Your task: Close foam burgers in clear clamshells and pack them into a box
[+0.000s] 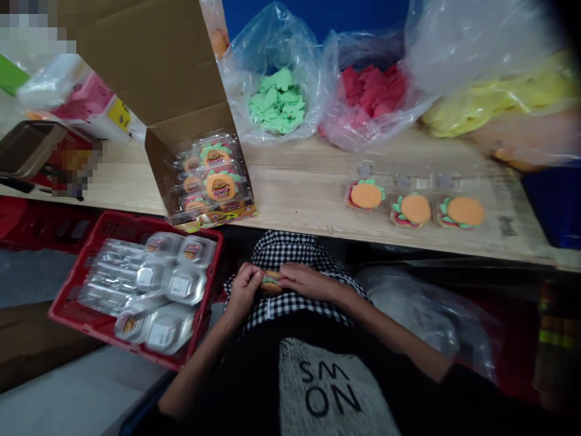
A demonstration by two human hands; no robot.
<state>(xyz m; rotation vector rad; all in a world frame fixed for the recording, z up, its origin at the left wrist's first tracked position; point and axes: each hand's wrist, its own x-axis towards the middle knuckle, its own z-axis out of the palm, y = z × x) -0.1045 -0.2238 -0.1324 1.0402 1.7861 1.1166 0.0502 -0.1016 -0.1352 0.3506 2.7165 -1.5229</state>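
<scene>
Above my lap, a toy burger point(271, 283) with an orange bun and a green layer is held between both hands. My left hand point(246, 284) pinches its left side, thumb and fingers closed. On the other side my right hand point(295, 278) grips it with curled fingers. Part of the burger is hidden behind the fingers. On the table in front, three open clear clamshell boxes stand at the right, each with an orange-bunned toy burger point(463, 211) in it. An open cardboard box point(195, 115) at the left holds several packed burgers point(221, 185).
A red crate point(68, 297) with several clear plastic clamshells point(186, 281) stands below the table at my left. Along the table's back are plastic bags of green pieces point(278, 102), red pieces point(374, 91) and yellow pieces point(503, 100). A blue bin point(556, 203) is at the right.
</scene>
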